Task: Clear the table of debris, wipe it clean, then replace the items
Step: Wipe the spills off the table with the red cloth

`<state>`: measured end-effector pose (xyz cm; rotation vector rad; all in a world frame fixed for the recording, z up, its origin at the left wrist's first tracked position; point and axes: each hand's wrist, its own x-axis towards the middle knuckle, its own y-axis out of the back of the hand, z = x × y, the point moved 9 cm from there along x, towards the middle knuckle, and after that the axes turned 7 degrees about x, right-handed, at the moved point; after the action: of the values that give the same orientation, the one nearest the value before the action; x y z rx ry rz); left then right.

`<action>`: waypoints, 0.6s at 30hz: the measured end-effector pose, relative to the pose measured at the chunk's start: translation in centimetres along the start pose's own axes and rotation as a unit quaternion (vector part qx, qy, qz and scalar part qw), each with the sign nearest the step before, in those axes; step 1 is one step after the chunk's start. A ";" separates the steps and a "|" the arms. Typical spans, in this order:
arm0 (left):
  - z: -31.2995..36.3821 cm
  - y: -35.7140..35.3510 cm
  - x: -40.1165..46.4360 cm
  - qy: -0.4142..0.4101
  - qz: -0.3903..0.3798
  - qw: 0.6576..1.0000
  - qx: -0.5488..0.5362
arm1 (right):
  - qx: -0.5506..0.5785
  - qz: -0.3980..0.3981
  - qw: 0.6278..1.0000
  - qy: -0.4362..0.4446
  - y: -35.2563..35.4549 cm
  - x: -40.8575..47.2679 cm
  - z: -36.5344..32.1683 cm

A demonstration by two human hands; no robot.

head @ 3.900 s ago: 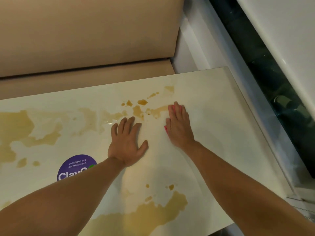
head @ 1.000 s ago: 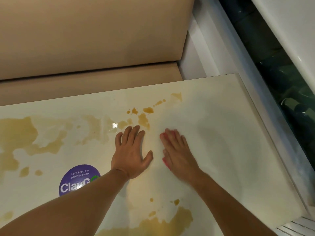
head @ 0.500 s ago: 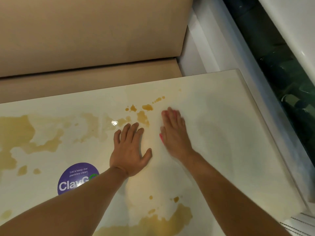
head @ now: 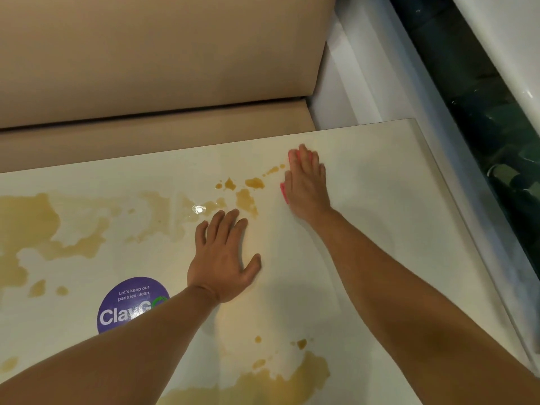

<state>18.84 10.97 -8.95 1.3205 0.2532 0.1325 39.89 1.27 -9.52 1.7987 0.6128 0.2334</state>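
One table (head: pixel 394 200); two hands on it, left (head: pixel 223 258) and right (head: pixel 306 185); one pink cloth (head: pixel 283 191); one purple sticker (head: pixel 128 305); several brown spill patches (head: pixel 245 200).

The table (head: pixel 394 217) has a glossy, cream-coloured top. Brown liquid stains (head: pixel 245 197) lie on it: a cluster of small spots and patches near the far-centre edge, a broad pale smear across the left half, and a large pool at the near edge. A round purple sticker (head: pixel 128 302) reading "Let's keep our pantries clean" is fixed flat to the top at the near left. The left hand (head: pixel 223 260) rests flat at centre. The right hand (head: pixel 306 185) presses a pink cloth (head: pixel 283 191), mostly hidden beneath it, just right of the spots.
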 end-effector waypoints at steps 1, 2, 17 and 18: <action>0.0 0.0 0.0 0.001 0.001 1.000 -0.001 | -0.002 0.004 1.000 -0.009 0.0 0.6 0.0; 0.0 0.0 0.0 0.001 0.001 1.000 -0.003 | -0.002 0.006 1.000 -0.011 -0.1 0.6 -0.2; 0.0 0.0 0.1 0.000 -0.005 1.000 -0.010 | 0.002 -0.031 1.000 -0.006 -0.3 -15.6 7.6; 0.0 0.0 0.1 0.000 -0.004 1.000 -0.010 | -0.006 -0.021 0.999 -0.023 0.5 -13.6 8.7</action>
<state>18.89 11.02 -8.95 1.3001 0.2567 0.1267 32.57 -13.09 -9.79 1.7740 0.6141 0.1655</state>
